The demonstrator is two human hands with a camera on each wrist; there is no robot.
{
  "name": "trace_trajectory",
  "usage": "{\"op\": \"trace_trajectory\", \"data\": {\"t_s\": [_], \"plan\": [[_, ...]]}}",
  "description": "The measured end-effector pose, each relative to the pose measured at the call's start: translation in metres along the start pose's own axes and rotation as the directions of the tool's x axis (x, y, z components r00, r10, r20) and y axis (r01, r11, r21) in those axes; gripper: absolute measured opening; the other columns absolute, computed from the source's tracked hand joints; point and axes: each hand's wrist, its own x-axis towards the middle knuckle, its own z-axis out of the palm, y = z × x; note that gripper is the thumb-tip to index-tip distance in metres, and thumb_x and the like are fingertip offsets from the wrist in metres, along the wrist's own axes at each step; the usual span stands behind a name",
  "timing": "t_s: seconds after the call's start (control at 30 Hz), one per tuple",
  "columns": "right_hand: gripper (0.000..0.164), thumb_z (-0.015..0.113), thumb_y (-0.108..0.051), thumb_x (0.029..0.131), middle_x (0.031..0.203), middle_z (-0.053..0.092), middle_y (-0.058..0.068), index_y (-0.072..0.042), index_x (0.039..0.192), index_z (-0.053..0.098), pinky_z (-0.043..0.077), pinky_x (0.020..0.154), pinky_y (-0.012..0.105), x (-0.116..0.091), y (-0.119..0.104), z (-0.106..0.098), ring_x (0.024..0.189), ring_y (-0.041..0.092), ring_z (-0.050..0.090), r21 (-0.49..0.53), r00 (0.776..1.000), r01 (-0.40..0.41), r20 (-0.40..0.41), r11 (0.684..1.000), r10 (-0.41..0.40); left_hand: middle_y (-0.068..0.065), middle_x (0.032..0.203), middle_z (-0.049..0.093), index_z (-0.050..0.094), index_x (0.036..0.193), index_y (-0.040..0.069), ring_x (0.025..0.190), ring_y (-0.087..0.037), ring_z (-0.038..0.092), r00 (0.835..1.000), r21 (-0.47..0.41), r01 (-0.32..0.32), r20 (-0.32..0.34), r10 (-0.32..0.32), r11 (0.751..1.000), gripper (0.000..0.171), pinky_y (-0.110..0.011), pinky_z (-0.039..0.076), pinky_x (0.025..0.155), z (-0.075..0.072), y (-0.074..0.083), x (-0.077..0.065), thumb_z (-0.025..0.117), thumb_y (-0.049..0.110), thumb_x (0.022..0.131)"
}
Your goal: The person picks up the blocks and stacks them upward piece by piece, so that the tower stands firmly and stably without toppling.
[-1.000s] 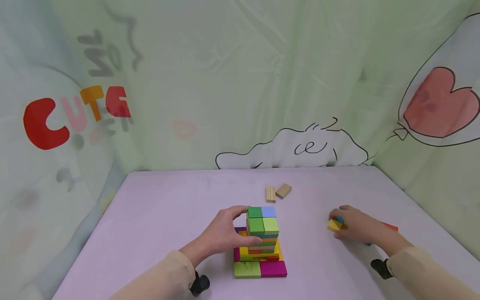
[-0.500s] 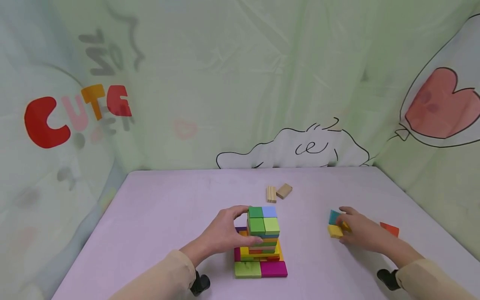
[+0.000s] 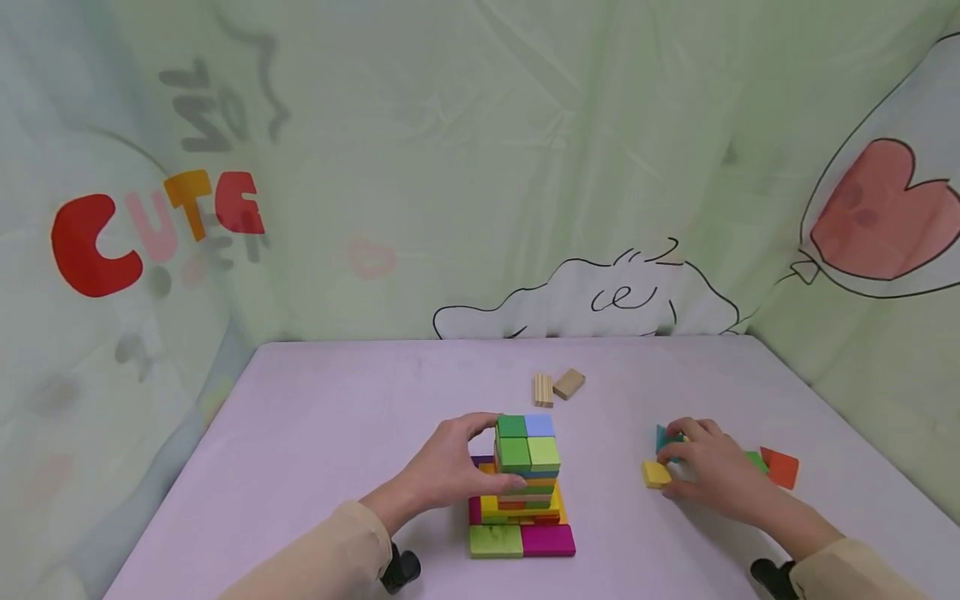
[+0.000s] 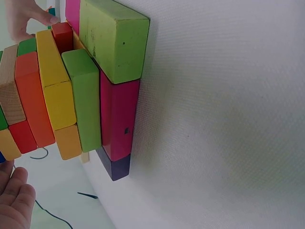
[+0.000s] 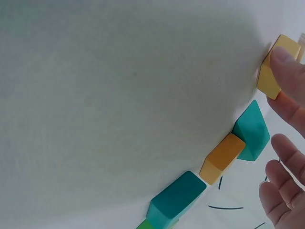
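Note:
A stepped tower of coloured wooden blocks stands on the table. My left hand grips its upper part, thumb on the near side and fingers at the far side. In the left wrist view the tower's lower layers show from the side. My right hand is right of the tower and pinches a yellow block between thumb and index finger, low over the table. Its other fingers are loosely bent. Near them lie a teal triangular block and an orange block.
Two plain wooden blocks lie behind the tower. On the right are a red-orange block and a green block, partly behind my right hand. A dark teal block shows in the right wrist view. Printed curtains stand behind the table.
My right hand has brought the yellow block a little left and nearer, apart from the teal triangular block. More of the red-orange and green blocks shows. My left hand stays on the tower.

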Motion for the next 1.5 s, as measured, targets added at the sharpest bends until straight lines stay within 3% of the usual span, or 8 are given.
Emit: {"op": "trace_trajectory", "data": {"t_s": [0.13, 0.23, 0.43, 0.57, 0.83, 1.5], "plan": [[0.028, 0.095, -0.026, 0.067, 0.111, 0.064, 0.014, -0.017, 0.085, 0.075, 0.054, 0.085, 0.059, 0.002, -0.003, -0.003, 0.104, 0.04, 0.057, 0.073, 1.0, 0.004, -0.005, 0.997, -0.004, -0.008, 0.144, 0.06, 0.058, 0.142, 0.008, 0.143, -0.037, 0.048, 1.0, 0.004, 0.0, 0.007, 0.0, 1.0, 0.07, -0.059, 0.044, 0.114, 0.001, 0.0, 0.0, 0.085, 0.035, 0.082], [0.027, 0.092, -0.023, 0.073, 0.111, 0.066, 0.011, -0.015, 0.091, 0.073, 0.056, 0.086, 0.055, 0.011, -0.017, -0.021, 0.104, 0.035, 0.058, 0.164, 0.999, 0.03, -0.04, 0.986, -0.023, -0.008, 0.143, 0.061, 0.058, 0.141, 0.008, 0.143, -0.037, 0.047, 1.0, -0.003, -0.002, 0.006, 0.002, 1.0, 0.07, -0.059, 0.043, 0.114, 0.001, 0.0, 0.0, 0.085, 0.035, 0.082], [0.027, 0.082, -0.019, 0.086, 0.114, 0.066, 0.002, -0.014, 0.106, 0.065, 0.058, 0.092, 0.05, 0.039, -0.072, -0.076, 0.109, 0.026, 0.062, 0.308, 0.987, 0.156, -0.094, 0.938, -0.133, -0.008, 0.141, 0.062, 0.059, 0.14, 0.008, 0.142, -0.037, 0.048, 1.0, -0.012, -0.018, -0.003, 0.018, 1.0, 0.069, -0.06, 0.043, 0.114, -0.001, -0.001, -0.001, 0.086, 0.034, 0.081], [0.024, 0.078, -0.019, 0.089, 0.112, 0.065, -0.003, -0.016, 0.107, 0.063, 0.058, 0.093, 0.047, 0.057, -0.106, -0.093, 0.109, 0.021, 0.061, 0.325, 0.969, 0.246, -0.078, 0.913, -0.233, -0.007, 0.14, 0.063, 0.06, 0.139, 0.008, 0.142, -0.036, 0.049, 1.0, -0.024, -0.03, 0.003, 0.03, 0.999, 0.068, -0.06, 0.042, 0.115, 0.0, -0.001, 0.0, 0.086, 0.033, 0.082], [0.017, 0.076, -0.025, 0.091, 0.111, 0.065, -0.003, -0.018, 0.102, 0.064, 0.056, 0.092, 0.043, 0.078, -0.138, -0.099, 0.106, 0.019, 0.058, 0.304, 0.94, 0.328, -0.014, 0.894, -0.34, -0.003, 0.136, 0.065, 0.061, 0.138, 0.011, 0.142, -0.032, 0.05, 0.999, -0.014, -0.049, 0.0, 0.049, 0.999, 0.065, -0.059, 0.042, 0.115, 0.0, -0.003, 0.002, 0.086, 0.033, 0.082], [0.019, 0.076, -0.03, 0.092, 0.111, 0.067, -0.002, -0.018, 0.101, 0.065, 0.056, 0.099, 0.047, 0.085, -0.147, -0.095, 0.113, 0.023, 0.06, 0.326, 0.934, 0.334, 0.016, 0.885, -0.358, -0.008, 0.141, 0.063, 0.057, 0.142, 0.007, 0.142, -0.036, 0.049, 0.999, 0.01, -0.035, 0.0, 0.035, 0.999, 0.071, -0.06, 0.043, 0.114, -0.002, -0.002, 0.001, 0.085, 0.034, 0.083]]}}
